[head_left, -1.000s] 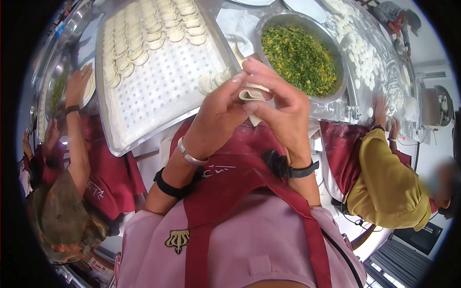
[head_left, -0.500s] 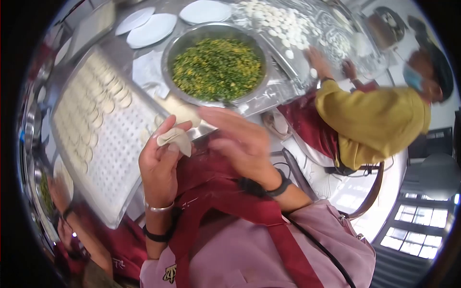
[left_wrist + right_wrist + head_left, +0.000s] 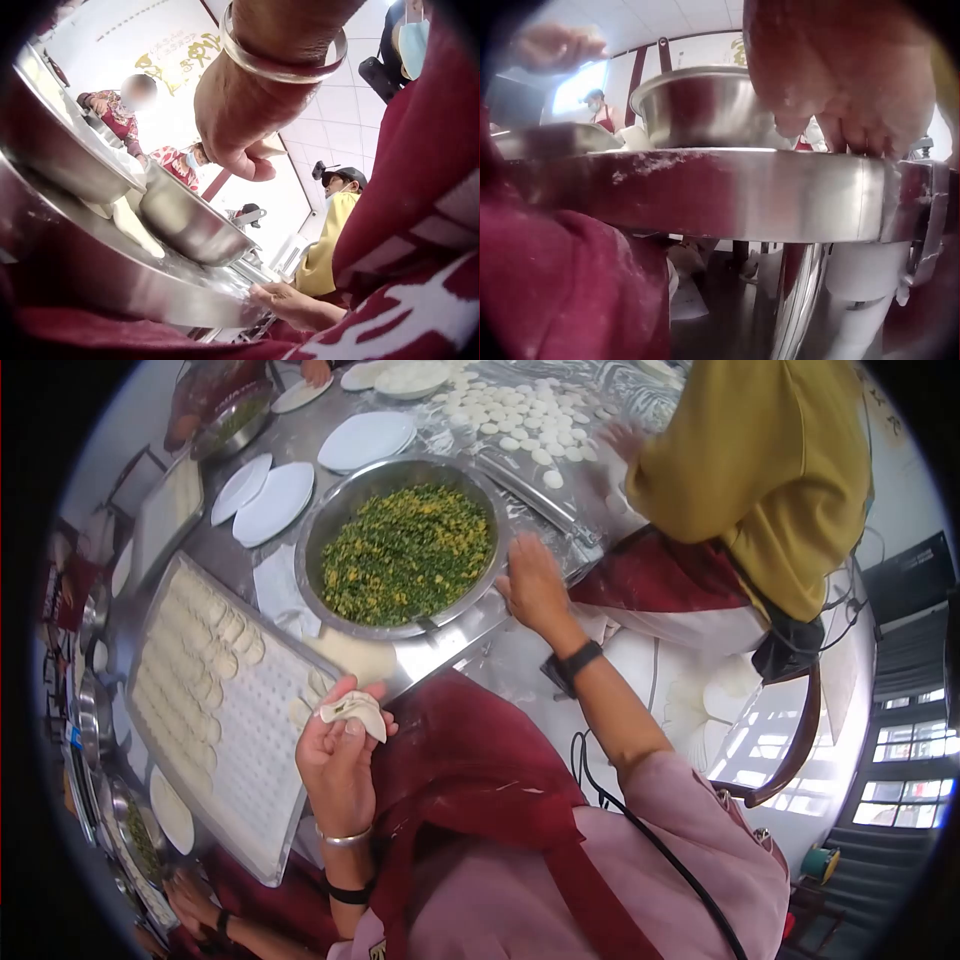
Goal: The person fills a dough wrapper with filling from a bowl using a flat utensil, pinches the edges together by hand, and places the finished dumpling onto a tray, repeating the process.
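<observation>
My left hand (image 3: 338, 770) pinches a folded, half-moon dumpling (image 3: 366, 712) between thumb and fingers, over the near corner of the tray; an opening shows along its top edge. In the left wrist view, just a pale bit of the dumpling (image 3: 268, 148) sticks out past the fingers. My right hand (image 3: 538, 582) is down at the table edge, right beside the steel bowl (image 3: 311, 550) of chopped green and yellow filling (image 3: 405, 555). Seen from the right wrist, its fingers (image 3: 855, 135) point down to the tabletop and hold nothing visible.
A perforated tray (image 3: 262, 745) with rows of dumplings lies at left. White plates (image 3: 272, 505) and a crumpled white cloth (image 3: 283, 588) sit beyond it. Several dough rounds (image 3: 515, 415) are spread at the back. A person in a yellow top (image 3: 770, 480) works close on the right.
Both hands were together at the dumpling; my right hand has let go and moved right to the bowl's side. The left hand keeps hold of the dumpling. The head view has swung right.
</observation>
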A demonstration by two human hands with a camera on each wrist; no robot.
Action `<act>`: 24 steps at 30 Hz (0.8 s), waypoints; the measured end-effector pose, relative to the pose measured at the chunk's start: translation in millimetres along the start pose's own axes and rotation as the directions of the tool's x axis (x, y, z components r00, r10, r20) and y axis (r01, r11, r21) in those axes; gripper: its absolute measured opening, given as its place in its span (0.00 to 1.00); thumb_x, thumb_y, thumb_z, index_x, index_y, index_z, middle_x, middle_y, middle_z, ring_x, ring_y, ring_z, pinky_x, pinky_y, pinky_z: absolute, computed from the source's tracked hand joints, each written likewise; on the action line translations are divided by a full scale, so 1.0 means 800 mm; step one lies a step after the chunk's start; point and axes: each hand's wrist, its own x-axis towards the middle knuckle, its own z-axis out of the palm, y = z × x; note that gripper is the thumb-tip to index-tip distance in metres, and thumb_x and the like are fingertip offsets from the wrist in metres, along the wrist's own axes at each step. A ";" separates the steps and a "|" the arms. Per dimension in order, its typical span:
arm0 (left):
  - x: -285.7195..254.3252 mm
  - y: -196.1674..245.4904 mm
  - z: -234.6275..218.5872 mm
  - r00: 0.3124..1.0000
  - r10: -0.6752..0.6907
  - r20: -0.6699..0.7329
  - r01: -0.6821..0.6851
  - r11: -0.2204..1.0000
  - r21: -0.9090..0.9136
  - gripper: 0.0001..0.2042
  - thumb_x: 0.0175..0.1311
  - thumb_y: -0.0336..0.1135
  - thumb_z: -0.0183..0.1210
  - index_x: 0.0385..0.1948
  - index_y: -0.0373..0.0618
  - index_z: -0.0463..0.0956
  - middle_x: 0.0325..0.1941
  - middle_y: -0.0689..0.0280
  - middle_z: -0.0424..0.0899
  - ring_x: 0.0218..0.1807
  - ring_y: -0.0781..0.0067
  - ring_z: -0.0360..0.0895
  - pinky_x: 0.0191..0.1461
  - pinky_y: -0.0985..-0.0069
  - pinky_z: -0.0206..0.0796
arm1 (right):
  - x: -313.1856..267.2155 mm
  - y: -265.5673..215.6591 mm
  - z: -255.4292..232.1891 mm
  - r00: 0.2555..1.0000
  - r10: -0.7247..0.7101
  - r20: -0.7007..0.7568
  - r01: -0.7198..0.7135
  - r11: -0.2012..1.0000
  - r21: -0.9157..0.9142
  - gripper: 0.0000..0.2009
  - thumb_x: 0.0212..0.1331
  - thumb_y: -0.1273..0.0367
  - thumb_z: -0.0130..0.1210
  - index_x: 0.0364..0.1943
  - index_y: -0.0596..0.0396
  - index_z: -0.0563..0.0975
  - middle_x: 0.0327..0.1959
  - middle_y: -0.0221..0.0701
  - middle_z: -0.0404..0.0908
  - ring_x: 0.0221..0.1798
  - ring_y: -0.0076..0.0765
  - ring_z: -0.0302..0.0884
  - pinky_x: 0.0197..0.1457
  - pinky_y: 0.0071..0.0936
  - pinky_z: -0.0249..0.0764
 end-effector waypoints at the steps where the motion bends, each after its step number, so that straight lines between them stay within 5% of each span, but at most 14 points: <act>1: -0.001 -0.001 0.003 1.000 -0.003 0.004 0.003 1.000 -0.010 0.23 0.68 0.24 0.53 0.63 0.27 0.63 0.54 0.46 0.80 0.43 0.64 0.82 0.51 0.69 0.77 | 0.018 0.008 0.014 0.998 0.046 0.033 -0.046 0.999 0.000 0.27 0.59 0.63 0.58 0.59 0.67 0.68 0.66 0.56 0.66 0.71 0.62 0.60 0.73 0.51 0.56; 3: 0.000 0.001 0.014 1.000 -0.012 0.017 0.012 1.000 -0.001 0.22 0.67 0.24 0.54 0.63 0.27 0.64 0.53 0.46 0.80 0.43 0.64 0.82 0.51 0.69 0.77 | 0.060 0.029 0.040 0.987 0.125 0.103 -0.124 0.992 -0.012 0.25 0.59 0.66 0.55 0.58 0.66 0.69 0.66 0.54 0.66 0.71 0.60 0.59 0.73 0.50 0.56; 4: 0.000 0.002 0.020 1.000 -0.019 0.019 0.019 1.000 0.003 0.22 0.67 0.24 0.54 0.63 0.27 0.64 0.53 0.46 0.80 0.43 0.64 0.82 0.51 0.69 0.77 | 0.093 0.014 0.004 0.901 0.245 0.357 -0.282 0.958 0.055 0.24 0.58 0.67 0.52 0.58 0.64 0.69 0.67 0.53 0.65 0.72 0.58 0.57 0.75 0.50 0.54; 9: 0.013 0.002 0.043 0.997 0.001 0.073 0.000 1.000 -0.007 0.25 0.66 0.29 0.58 0.63 0.29 0.65 0.53 0.49 0.81 0.42 0.65 0.82 0.49 0.69 0.78 | 0.077 0.036 0.098 0.981 0.188 0.056 -0.194 0.971 0.142 0.30 0.63 0.62 0.52 0.68 0.61 0.64 0.69 0.54 0.63 0.73 0.60 0.57 0.78 0.51 0.49; 10: 0.016 0.003 0.048 0.996 0.017 0.091 -0.014 1.000 -0.026 0.24 0.67 0.28 0.57 0.63 0.30 0.65 0.52 0.49 0.81 0.42 0.65 0.83 0.47 0.69 0.80 | 0.071 0.004 0.031 0.985 0.084 0.153 -0.115 0.972 0.203 0.27 0.63 0.63 0.51 0.66 0.57 0.67 0.69 0.53 0.63 0.73 0.60 0.58 0.77 0.52 0.51; 11: 0.018 0.005 0.053 0.995 0.021 0.099 -0.017 0.999 -0.041 0.24 0.67 0.28 0.57 0.64 0.30 0.65 0.53 0.49 0.81 0.42 0.65 0.83 0.47 0.69 0.80 | 0.061 0.004 0.028 0.983 0.028 0.184 -0.076 0.963 0.258 0.25 0.62 0.64 0.52 0.65 0.53 0.71 0.69 0.50 0.64 0.73 0.61 0.57 0.77 0.52 0.50; 12: 0.020 0.008 0.057 0.994 0.024 0.104 -0.019 0.998 -0.052 0.24 0.67 0.28 0.56 0.64 0.30 0.64 0.53 0.49 0.81 0.42 0.65 0.84 0.47 0.69 0.80 | 0.050 0.006 0.029 0.998 -0.043 0.055 0.025 0.954 0.298 0.24 0.61 0.65 0.54 0.60 0.58 0.72 0.62 0.52 0.69 0.64 0.62 0.65 0.68 0.50 0.60; 15: 0.024 0.008 0.061 0.994 0.028 0.110 -0.022 0.998 -0.062 0.24 0.67 0.27 0.54 0.65 0.31 0.63 0.53 0.49 0.80 0.42 0.63 0.84 0.48 0.68 0.81 | 0.028 0.007 -0.004 0.973 -0.215 0.079 0.175 0.920 0.351 0.24 0.59 0.67 0.55 0.61 0.57 0.71 0.63 0.50 0.69 0.65 0.59 0.65 0.68 0.47 0.62; 16: 0.024 0.008 0.061 0.994 0.031 0.110 -0.023 0.997 -0.069 0.24 0.67 0.27 0.54 0.65 0.31 0.63 0.53 0.49 0.80 0.43 0.63 0.84 0.48 0.68 0.81 | 0.024 0.007 -0.012 0.978 -0.207 0.011 0.189 0.910 0.370 0.22 0.58 0.68 0.56 0.58 0.58 0.75 0.59 0.47 0.75 0.61 0.56 0.72 0.64 0.43 0.68; 19: 0.025 0.007 0.054 0.992 0.065 0.110 -0.058 0.996 -0.064 0.24 0.68 0.27 0.54 0.65 0.30 0.62 0.54 0.49 0.80 0.44 0.63 0.83 0.49 0.68 0.80 | 0.003 0.018 -0.020 0.944 0.277 0.178 -0.328 0.749 0.575 0.17 0.56 0.71 0.57 0.51 0.56 0.81 0.54 0.45 0.81 0.61 0.53 0.75 0.65 0.43 0.69; 21: 0.025 0.002 0.047 0.993 0.081 0.082 -0.081 0.997 0.003 0.25 0.68 0.28 0.54 0.65 0.30 0.62 0.54 0.48 0.80 0.46 0.65 0.82 0.51 0.67 0.79 | 0.006 0.002 -0.047 0.872 0.488 0.024 -0.455 0.793 0.406 0.16 0.55 0.72 0.58 0.50 0.58 0.82 0.46 0.43 0.86 0.53 0.49 0.82 0.59 0.38 0.76; 23: 0.022 0.009 0.055 0.993 0.114 0.033 -0.114 0.993 0.012 0.25 0.67 0.23 0.48 0.66 0.27 0.60 0.55 0.48 0.80 0.44 0.66 0.82 0.51 0.73 0.76 | 0.013 -0.048 -0.112 0.826 0.553 0.108 -0.486 0.602 0.634 0.19 0.56 0.70 0.61 0.53 0.58 0.81 0.51 0.42 0.84 0.55 0.40 0.82 0.60 0.32 0.74; 24: 0.021 0.010 0.049 0.988 0.141 0.066 -0.145 0.987 0.063 0.25 0.67 0.24 0.48 0.67 0.28 0.60 0.56 0.50 0.81 0.47 0.66 0.82 0.55 0.72 0.75 | 0.016 -0.087 -0.144 0.865 0.487 0.120 -0.403 0.531 0.745 0.19 0.57 0.70 0.63 0.54 0.59 0.81 0.55 0.41 0.83 0.58 0.36 0.79 0.63 0.31 0.72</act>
